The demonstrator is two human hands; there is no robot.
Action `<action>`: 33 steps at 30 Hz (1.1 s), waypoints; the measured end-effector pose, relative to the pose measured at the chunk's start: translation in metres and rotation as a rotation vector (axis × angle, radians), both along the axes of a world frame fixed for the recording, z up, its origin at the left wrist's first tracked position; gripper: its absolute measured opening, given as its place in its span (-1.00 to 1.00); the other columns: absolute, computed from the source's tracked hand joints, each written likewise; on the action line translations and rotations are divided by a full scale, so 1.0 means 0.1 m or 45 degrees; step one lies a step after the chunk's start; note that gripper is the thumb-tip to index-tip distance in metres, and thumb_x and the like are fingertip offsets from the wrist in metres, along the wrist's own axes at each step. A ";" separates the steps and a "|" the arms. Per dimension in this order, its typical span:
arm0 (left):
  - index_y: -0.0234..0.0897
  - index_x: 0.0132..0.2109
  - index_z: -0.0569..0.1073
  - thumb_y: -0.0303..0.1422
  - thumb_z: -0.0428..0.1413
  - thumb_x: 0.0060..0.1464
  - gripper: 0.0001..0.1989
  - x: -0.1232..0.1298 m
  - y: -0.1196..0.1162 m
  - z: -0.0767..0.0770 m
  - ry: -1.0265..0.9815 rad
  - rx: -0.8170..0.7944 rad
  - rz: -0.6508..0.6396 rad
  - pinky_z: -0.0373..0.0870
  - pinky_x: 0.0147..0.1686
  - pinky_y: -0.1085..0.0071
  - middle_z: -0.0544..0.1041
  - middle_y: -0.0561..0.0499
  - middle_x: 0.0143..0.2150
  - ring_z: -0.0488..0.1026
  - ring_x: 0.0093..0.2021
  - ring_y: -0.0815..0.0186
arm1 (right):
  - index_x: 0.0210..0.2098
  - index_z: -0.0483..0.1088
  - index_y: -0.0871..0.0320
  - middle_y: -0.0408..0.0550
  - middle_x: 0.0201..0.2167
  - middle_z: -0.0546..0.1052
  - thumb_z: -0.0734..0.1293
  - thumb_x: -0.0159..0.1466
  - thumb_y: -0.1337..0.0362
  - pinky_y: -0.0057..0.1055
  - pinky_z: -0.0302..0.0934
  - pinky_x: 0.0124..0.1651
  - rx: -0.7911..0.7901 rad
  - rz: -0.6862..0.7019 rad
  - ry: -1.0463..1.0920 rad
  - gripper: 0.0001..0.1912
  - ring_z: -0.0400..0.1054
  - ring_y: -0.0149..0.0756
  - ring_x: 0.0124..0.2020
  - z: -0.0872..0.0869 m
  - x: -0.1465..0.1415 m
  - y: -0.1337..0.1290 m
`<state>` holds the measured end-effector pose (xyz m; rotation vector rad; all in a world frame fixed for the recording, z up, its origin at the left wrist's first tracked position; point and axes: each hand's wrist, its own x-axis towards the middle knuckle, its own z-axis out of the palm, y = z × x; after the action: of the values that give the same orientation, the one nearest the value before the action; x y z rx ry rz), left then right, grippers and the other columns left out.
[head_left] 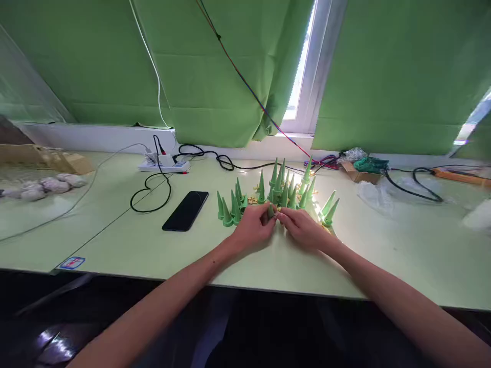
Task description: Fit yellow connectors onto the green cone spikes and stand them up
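In the head view, my left hand (254, 223) is closed round a small green cone (270, 211), whose tip shows between the fingers. Close beside it, the fingertips of my right hand (301, 226) pinch together at the cone's lower end; whatever they grip there is too small to make out. Just beyond both hands stand several pointed green cones (261, 187) with wider round bases, mostly upright. Two more cones (330, 212) lean to the right of my right hand. Small yellowish pieces (253, 200) lie among the bases.
A black phone (185, 211) lies left of the cones. Behind it is a white power strip (164, 164) with black cables (226, 162). A small cardboard box (360, 173) and clear plastic bags (376, 197) lie to the right. Green curtains (230, 76) hang behind the table (402, 255).
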<state>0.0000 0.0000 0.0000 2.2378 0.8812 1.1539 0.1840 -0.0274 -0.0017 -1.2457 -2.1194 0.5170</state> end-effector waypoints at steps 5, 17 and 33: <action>-0.29 -0.34 0.44 -0.47 0.10 0.08 -0.95 0.00 0.00 -0.03 0.025 0.041 0.016 0.14 -0.54 0.50 0.27 0.16 -0.58 0.20 -0.57 0.47 | -0.50 0.16 0.12 -0.18 -0.56 0.28 0.04 0.46 0.05 -0.39 -0.02 -0.39 0.004 0.012 0.061 -0.55 0.11 -0.38 -0.50 -0.01 0.00 0.05; -0.27 -0.30 0.50 -0.46 0.08 0.10 -0.90 0.00 0.01 -0.01 0.097 0.075 -0.036 0.19 -0.49 0.47 0.38 0.14 -0.56 0.25 -0.55 0.45 | -0.61 0.29 0.15 -0.21 -0.78 0.20 0.04 0.44 -0.08 -0.41 0.06 -0.47 -0.247 -0.020 0.319 -0.37 0.13 -0.42 -0.67 0.04 -0.02 0.04; -0.27 -0.36 0.45 -0.42 0.09 0.09 -0.93 0.01 0.03 -0.02 0.052 0.065 0.130 0.16 -0.53 0.47 0.26 0.17 -0.62 0.20 -0.58 0.45 | -0.40 0.23 0.11 -0.23 -0.59 0.25 0.19 0.40 0.13 -0.42 -0.05 -0.48 0.033 -0.119 0.284 -0.73 0.05 -0.40 -0.55 0.00 -0.08 0.02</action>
<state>0.0011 0.0033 -0.0024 2.2880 1.0038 1.1925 0.1761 -0.0253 -0.0012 -1.2072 -1.8678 0.5585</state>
